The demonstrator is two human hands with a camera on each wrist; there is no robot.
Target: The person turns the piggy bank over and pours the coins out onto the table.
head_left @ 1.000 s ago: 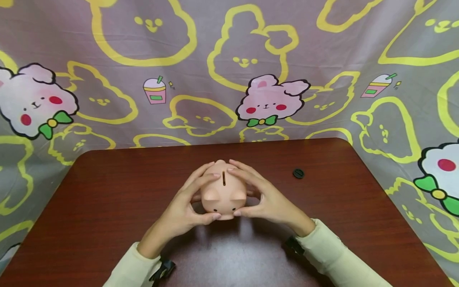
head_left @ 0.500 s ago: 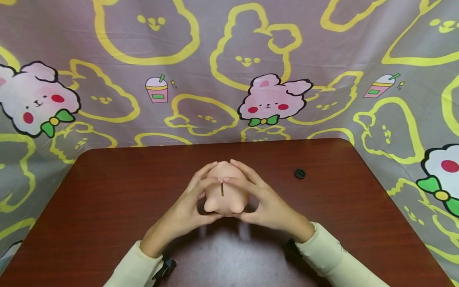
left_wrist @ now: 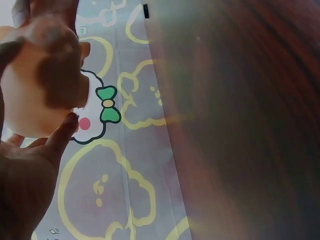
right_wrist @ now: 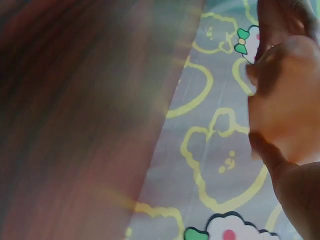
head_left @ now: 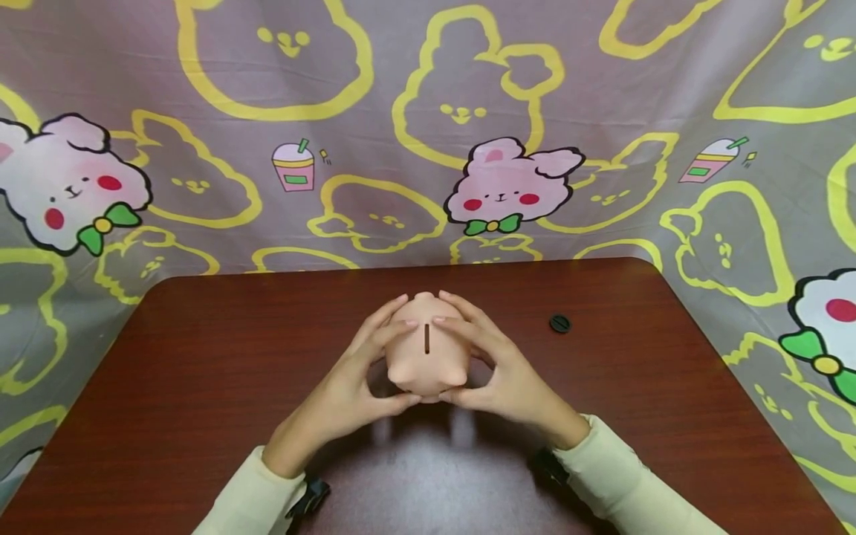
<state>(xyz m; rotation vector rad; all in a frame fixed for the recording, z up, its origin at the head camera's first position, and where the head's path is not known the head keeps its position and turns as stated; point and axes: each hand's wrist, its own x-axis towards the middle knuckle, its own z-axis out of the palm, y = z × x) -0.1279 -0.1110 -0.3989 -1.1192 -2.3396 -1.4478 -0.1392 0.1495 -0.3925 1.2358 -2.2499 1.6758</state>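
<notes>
Both hands hold a peach-pink piggy bank (head_left: 428,364) in the air over the table, its coin slot facing up and its ears toward me. My left hand (head_left: 348,383) grips its left side, thumb at the snout end and fingers spread over the top and flank. My right hand (head_left: 513,379) mirrors this on the right side. In the left wrist view, the piggy bank (left_wrist: 35,85) shows its stubby feet, with patterned cloth visible beyond them. The right wrist view catches the piggy bank (right_wrist: 290,100) at its edge, the right thumb against it.
A small round black plug (head_left: 559,323) lies on the dark red-brown table (head_left: 234,371), right of the hands. Behind and beside the table hangs a grey cloth (head_left: 374,148) printed with cartoon rabbits and bears.
The piggy bank has tipped and turned in the hands, and sits slightly farther right. The index fingertips came together over the slot, then parted again. The black plug has stayed put.
</notes>
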